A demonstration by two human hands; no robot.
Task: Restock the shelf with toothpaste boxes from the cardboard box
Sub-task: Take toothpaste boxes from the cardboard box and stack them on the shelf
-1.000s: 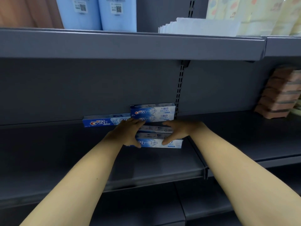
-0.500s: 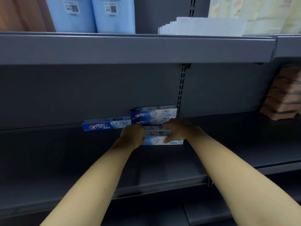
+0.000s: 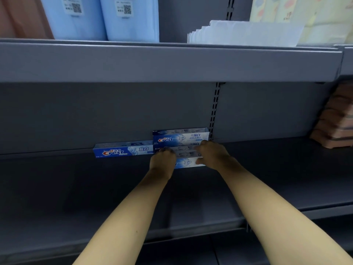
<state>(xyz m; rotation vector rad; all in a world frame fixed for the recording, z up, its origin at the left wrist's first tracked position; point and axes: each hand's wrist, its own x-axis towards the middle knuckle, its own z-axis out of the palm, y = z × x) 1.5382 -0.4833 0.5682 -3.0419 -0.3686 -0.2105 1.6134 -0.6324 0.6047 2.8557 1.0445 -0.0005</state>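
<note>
- Grey metal shelf (image 3: pixel 80 188), seen from the head camera looking forward and down; both bare forearms reach in toward its back wall.
- Left hand (image 3: pixel 162 161) at the left end of a toothpaste box (image 3: pixel 188 162) lying flat on the shelf; fingers (image 3: pixel 165 150) curled over the box's upper edge, gripping that end.
- Right hand (image 3: pixel 212 154) at the right end of the same box; thumb along the front face, remaining fingers over the top, pinching the box between them.
- Held box sits lengthwise, parallel to the back wall, just in front of the rear stack. Whether it touches the stack, cannot tell: hands cover the gap.
- Rear stack (image 3: pixel 181 137): two blue-and-white boxes, one atop the other, against the back wall beside the slotted upright (image 3: pixel 214 111).
- Single blue box (image 3: pixel 123 151) to the left of the stack, also against the back wall, its end touching the stack's lower box.
- Upper shelf (image 3: pixel 172 62) carries light blue packs (image 3: pixel 101 18) with QR labels, a row of white packets (image 3: pixel 244 33), and pale patterned packs (image 3: pixel 305 10) at far right.
- Neighbouring bay, right edge: pile of brownish-pink items (image 3: pixel 338 119), blurred.
- Cardboard box not in view.
</note>
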